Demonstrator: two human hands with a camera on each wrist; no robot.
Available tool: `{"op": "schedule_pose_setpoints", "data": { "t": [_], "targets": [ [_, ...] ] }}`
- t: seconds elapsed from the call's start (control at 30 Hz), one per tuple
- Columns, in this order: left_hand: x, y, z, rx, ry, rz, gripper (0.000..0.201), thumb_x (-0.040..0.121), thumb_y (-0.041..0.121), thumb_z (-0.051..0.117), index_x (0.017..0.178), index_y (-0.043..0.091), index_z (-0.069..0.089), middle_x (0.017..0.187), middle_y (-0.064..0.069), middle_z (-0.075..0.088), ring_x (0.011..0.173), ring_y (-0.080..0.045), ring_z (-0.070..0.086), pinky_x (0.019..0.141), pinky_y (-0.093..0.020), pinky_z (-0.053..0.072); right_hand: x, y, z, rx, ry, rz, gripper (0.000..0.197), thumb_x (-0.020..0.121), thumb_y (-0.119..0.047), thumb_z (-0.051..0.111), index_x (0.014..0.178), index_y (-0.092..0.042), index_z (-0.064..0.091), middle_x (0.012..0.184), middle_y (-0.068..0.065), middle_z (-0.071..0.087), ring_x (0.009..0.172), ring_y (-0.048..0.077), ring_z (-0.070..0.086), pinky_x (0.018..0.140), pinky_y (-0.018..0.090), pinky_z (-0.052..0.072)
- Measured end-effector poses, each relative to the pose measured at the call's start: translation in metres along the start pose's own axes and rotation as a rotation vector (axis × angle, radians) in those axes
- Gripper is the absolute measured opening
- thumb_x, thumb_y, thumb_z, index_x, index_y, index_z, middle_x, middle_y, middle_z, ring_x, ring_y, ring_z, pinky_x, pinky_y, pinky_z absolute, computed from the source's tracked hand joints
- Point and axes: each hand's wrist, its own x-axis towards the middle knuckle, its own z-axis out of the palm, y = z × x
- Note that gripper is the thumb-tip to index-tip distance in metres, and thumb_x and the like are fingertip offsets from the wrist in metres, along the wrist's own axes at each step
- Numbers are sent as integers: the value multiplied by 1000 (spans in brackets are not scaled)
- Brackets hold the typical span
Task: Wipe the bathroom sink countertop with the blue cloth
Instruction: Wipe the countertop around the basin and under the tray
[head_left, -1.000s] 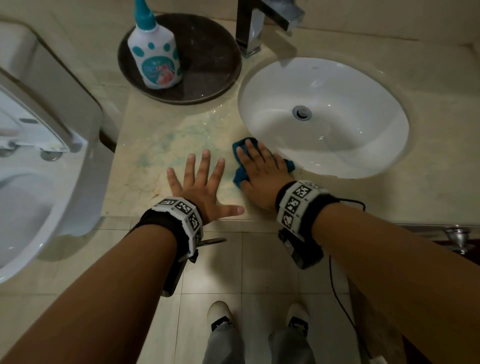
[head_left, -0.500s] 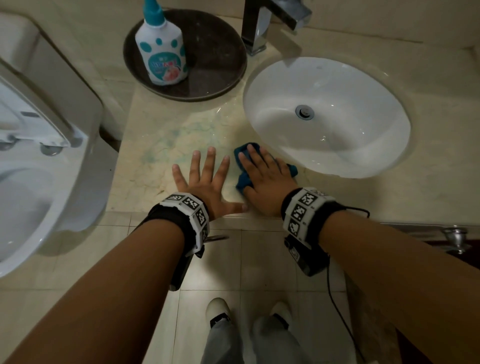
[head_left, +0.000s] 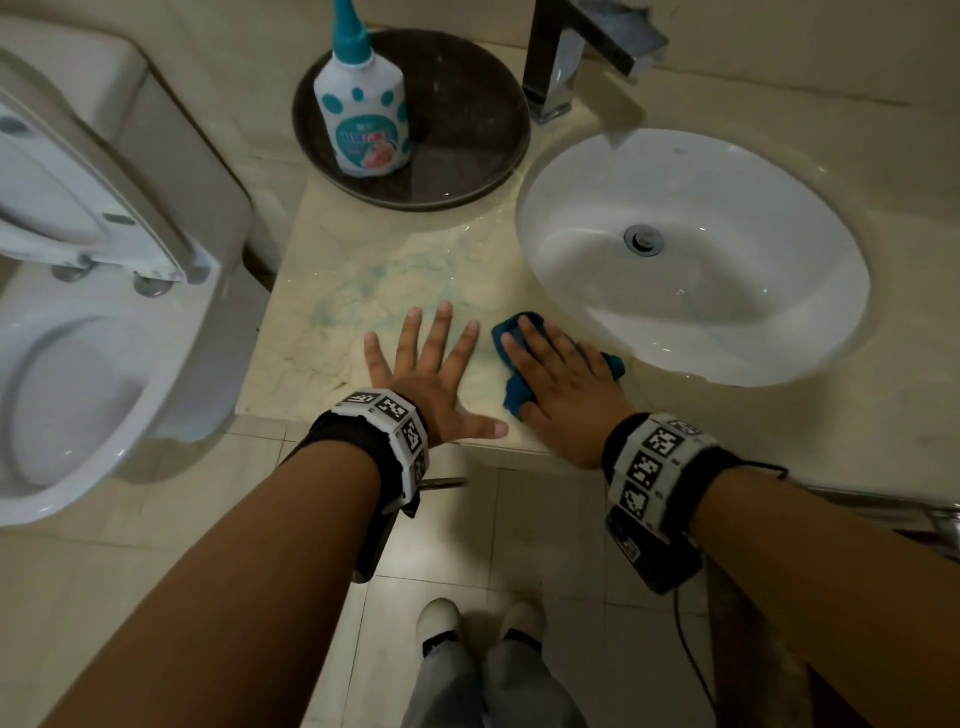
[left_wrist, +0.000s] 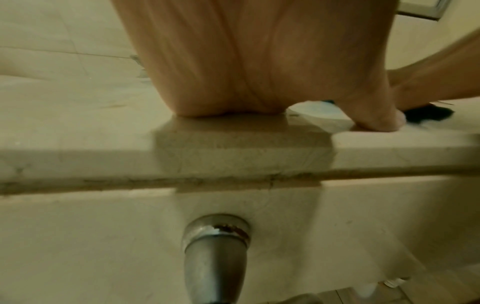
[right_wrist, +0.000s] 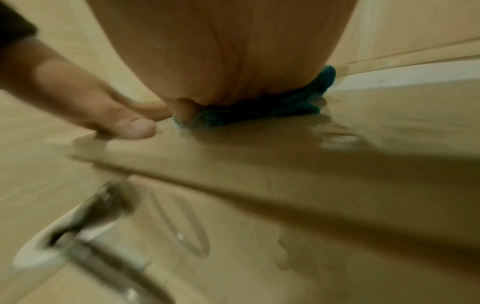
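Note:
The blue cloth (head_left: 514, 395) lies bunched on the beige marble countertop (head_left: 332, 364), just left of the white sink basin (head_left: 696, 291). My right hand (head_left: 556, 379) lies flat on top of it with straight fingers, pressing it down; cloth edges stick out at its left and right sides. The right wrist view shows the cloth (right_wrist: 293, 102) squashed under my palm. My left hand (head_left: 431, 374) rests flat on the counter beside it, fingers spread, thumb near the front edge. In the left wrist view the left hand (left_wrist: 259, 86) sits palm down with the dark cloth (left_wrist: 431, 115) at right.
A dark round tray (head_left: 467, 130) at the back carries a white bottle with a teal cap (head_left: 363, 109). A chrome tap (head_left: 571, 47) stands behind the basin. A white toilet (head_left: 78, 312) is to the left. Wet streaks mark the counter between tray and hands.
My right hand has drawn the cloth slightly back toward the front edge. The left hand stays planted on the counter; the head view has shifted a little.

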Motion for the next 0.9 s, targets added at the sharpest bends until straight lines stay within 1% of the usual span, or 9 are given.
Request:
{"op": "schedule_pose_setpoints", "data": {
  "t": [0.2, 0.37, 0.47, 0.53, 0.6, 0.7, 0.8, 0.87, 0.9],
  "targets": [
    [1, -1, -1, 5, -7, 11, 115, 61, 91, 38, 139, 40, -30, 144, 7, -45, 134, -25, -40, 105, -65, -16, 36, -7, -15, 69, 56, 52, 69, 95, -27, 34, 149, -30, -10, 157, -6, -18, 146, 15, -15, 118, 39, -3],
    [1, -5, -1, -28, 7, 53, 115, 64, 86, 45, 141, 40, -27, 146, 7, -43, 134, -25, -39, 105, -65, -18, 26, -6, -16, 273, 212, 39, 60, 94, -8, 37, 149, -23, 20, 158, -2, 11, 147, 16, 9, 121, 33, 7],
    [-6, -13, -4, -55, 32, 97, 112, 70, 77, 52, 145, 36, -19, 151, 7, -35, 139, -22, -31, 108, -65, -11, 21, -16, -14, 509, 324, 129, 53, 93, 1, 37, 143, -17, 35, 154, 3, 28, 144, 18, 22, 118, 27, 12],
    [-14, -28, -8, -62, 56, 74, 111, 73, 74, 52, 146, 31, -19, 152, 2, -32, 142, -21, -24, 109, -66, -7, 20, -30, -10, 611, 375, 163, 52, 93, 4, 36, 140, -17, 41, 153, 4, 30, 144, 18, 22, 116, 23, 10],
    [-20, -52, -11, -65, 101, 17, 112, 73, 76, 49, 146, 28, -21, 152, -2, -32, 142, -23, -23, 109, -65, -7, 21, -51, -9, 648, 396, 162, 52, 93, 6, 34, 139, -17, 42, 154, 5, 28, 145, 18, 19, 114, 20, 7],
    [-19, -93, -15, -10, 104, -39, 120, 66, 83, 46, 146, 26, -22, 151, -4, -33, 142, -24, -26, 110, -63, -9, 25, -91, -14, 651, 390, 82, 55, 92, 11, 33, 141, -13, 39, 154, 3, 25, 146, 16, 14, 116, 21, 4],
    [-13, -113, -16, -3, 66, -65, 128, 60, 87, 47, 146, 23, -23, 152, -5, -33, 142, -24, -25, 110, -60, -9, 34, -129, -15, 602, 269, -75, 56, 93, 8, 35, 144, -12, 31, 156, 2, 21, 146, 15, 11, 119, 24, 3],
    [-11, -116, -14, -58, 67, -50, 130, 61, 83, 53, 146, 21, -24, 151, -4, -33, 141, -24, -26, 112, -58, -8, 44, -141, -11, 428, 158, -152, 57, 93, 2, 37, 146, -16, 28, 157, 1, 17, 146, 15, 9, 116, 23, 1],
    [-9, -116, -13, -73, 71, -37, 129, 63, 79, 57, 146, 21, -24, 151, -5, -35, 141, -25, -27, 114, -57, -8, 49, -143, -7, 307, 130, -179, 57, 93, -4, 37, 147, -20, 26, 158, -2, 15, 147, 15, 7, 117, 25, 1]
  ]
}}
